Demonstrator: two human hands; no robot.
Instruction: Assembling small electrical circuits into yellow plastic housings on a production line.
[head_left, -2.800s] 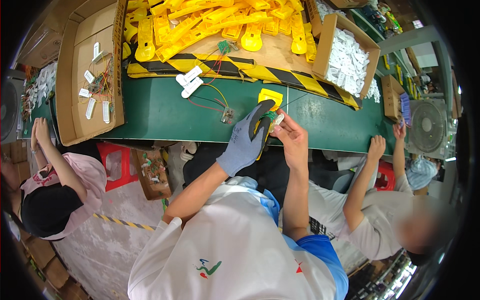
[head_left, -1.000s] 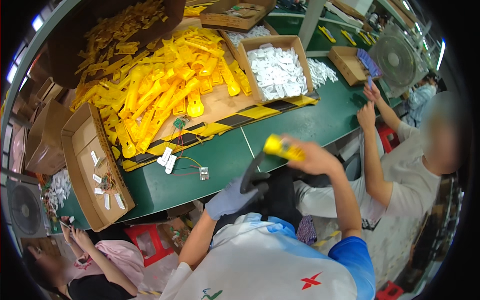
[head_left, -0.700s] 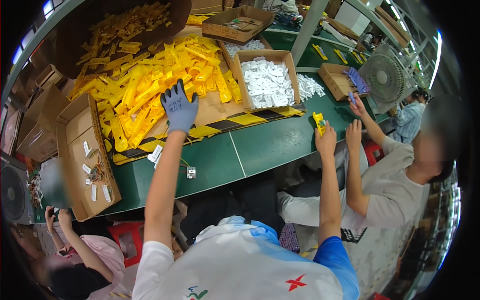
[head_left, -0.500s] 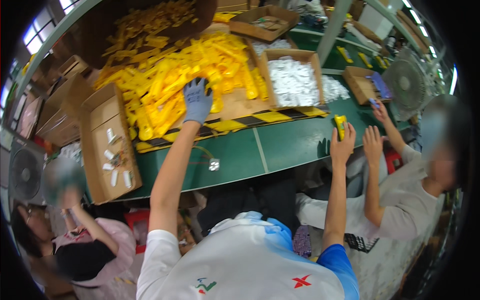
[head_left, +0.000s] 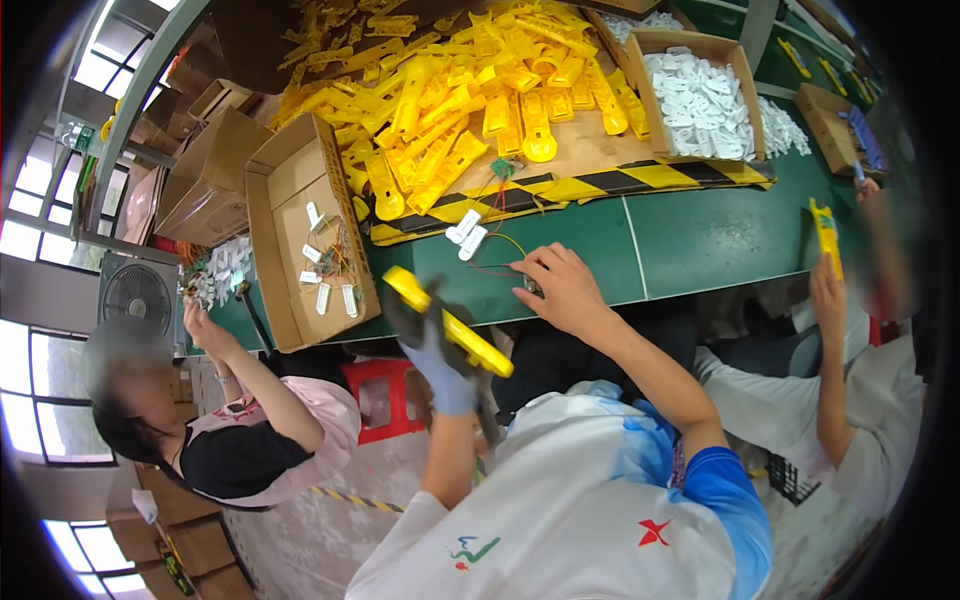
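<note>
My left hand [head_left: 437,350], in a grey-blue glove with dark fingers, is closed around a long yellow plastic casing [head_left: 478,347] in front of the bench edge. The hand is slightly blurred, and its fingers cross the casing's middle. At the bench edge my bare right hand [head_left: 568,288] pinches a small square metal part [head_left: 531,285], mostly covered by the fingers. Thin red and yellow wires run from it toward white plastic pieces [head_left: 466,235] and a small green circuit board [head_left: 503,169] at the striped edge of the yellow pile.
Yellow casings [head_left: 538,125] lie heaped on cardboard behind black-and-yellow tape [head_left: 600,182]. A carton [head_left: 275,215] with white wired parts stands left, another [head_left: 745,85] with white pieces right. Co-workers sit on both sides; the right one's hand [head_left: 828,290] touches a yellow casing [head_left: 825,235].
My left hand has come back from the pile with a yellow casing. My right hand has left the casing at the right and taken hold of the metal part. The view has shifted left.
</note>
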